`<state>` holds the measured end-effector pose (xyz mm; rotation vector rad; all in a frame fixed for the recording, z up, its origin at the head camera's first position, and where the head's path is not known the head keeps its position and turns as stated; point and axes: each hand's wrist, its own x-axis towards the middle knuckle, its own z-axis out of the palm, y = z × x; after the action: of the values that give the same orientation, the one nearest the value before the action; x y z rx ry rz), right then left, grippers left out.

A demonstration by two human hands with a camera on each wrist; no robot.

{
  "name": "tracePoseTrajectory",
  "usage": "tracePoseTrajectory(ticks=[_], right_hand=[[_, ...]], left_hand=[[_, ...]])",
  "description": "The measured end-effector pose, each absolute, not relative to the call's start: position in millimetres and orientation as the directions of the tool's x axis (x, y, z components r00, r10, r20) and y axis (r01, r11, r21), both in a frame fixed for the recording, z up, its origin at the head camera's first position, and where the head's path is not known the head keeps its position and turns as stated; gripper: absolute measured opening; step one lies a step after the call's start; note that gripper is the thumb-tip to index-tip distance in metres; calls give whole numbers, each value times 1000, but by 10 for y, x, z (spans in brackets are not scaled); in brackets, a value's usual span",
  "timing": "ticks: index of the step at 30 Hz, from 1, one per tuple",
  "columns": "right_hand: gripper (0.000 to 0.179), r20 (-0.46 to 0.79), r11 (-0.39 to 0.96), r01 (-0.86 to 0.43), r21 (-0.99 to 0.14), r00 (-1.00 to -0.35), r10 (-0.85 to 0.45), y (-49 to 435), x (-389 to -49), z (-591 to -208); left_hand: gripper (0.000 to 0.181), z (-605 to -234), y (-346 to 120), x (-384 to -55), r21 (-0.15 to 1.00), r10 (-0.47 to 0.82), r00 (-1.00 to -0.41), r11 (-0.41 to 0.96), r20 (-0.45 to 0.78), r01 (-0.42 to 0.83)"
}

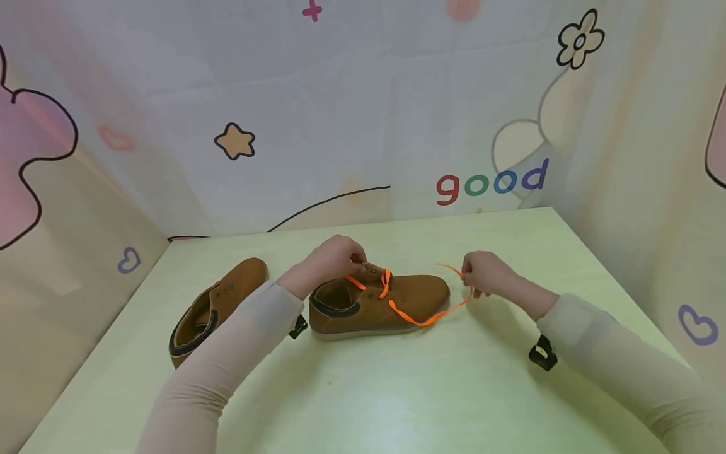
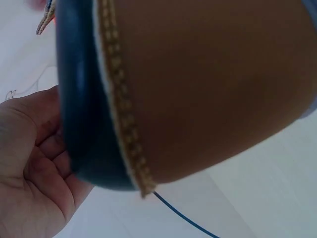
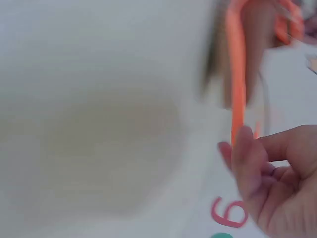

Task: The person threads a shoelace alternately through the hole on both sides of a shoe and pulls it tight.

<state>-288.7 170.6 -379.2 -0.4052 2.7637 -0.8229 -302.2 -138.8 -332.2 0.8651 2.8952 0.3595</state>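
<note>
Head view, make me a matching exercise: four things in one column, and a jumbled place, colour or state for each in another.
Things
1. Right hand
2. Left hand
3. Shoelace
4. Word "good"

Matches
A. Bright orange
B. Printed on the backdrop
C. At the laced brown shoe, near its opening
D. Pinching the shoelace, beyond that shoe's toe

Pairs: 1-D, 2-C, 3-A, 4-B

Shoe (image 3: pixel 258 39) blurred, cut off in right wrist view.
</note>
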Motion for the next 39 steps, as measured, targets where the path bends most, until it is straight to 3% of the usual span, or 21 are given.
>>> tracePoseTrajectory(ticks=[5,9,13,23,29,35,39], right_hand=[[19,-136,621,-130,-773,-922,-362,1535,-3101,-3500],[30,-173,577,-117,-809,-889,-424,1341,-3196,-3402],[31,-191,577,-125,-807,-870,-455,1128,-3254,-3446],[23,-40,696,-433,-573,-833,-552,728,-3339,-3532],[24,-7,691,-465,-553,-827,-562,630,-3385,-3561],[20,29,746,-571,-343,-800,-599,595,-3404,-3600],[20,39,741,-578,-341,-797,-603,590,-3407,-3597]], left_hand=[[12,-3333,-1422,-3033,267,537,-844,813,-2,517],[13,-3349,-1418,-3029,287,524,-851,816,-2,502],[12,-3377,-1403,-3023,295,520,-854,816,0,497],[13,-3402,-1421,-3050,270,528,-849,816,17,512],[14,-3402,-1448,-3063,285,516,-856,818,20,499],[14,-3416,-1445,-3055,300,521,-853,812,15,501],[14,-3414,-1442,-3049,298,516,-856,815,16,497]])
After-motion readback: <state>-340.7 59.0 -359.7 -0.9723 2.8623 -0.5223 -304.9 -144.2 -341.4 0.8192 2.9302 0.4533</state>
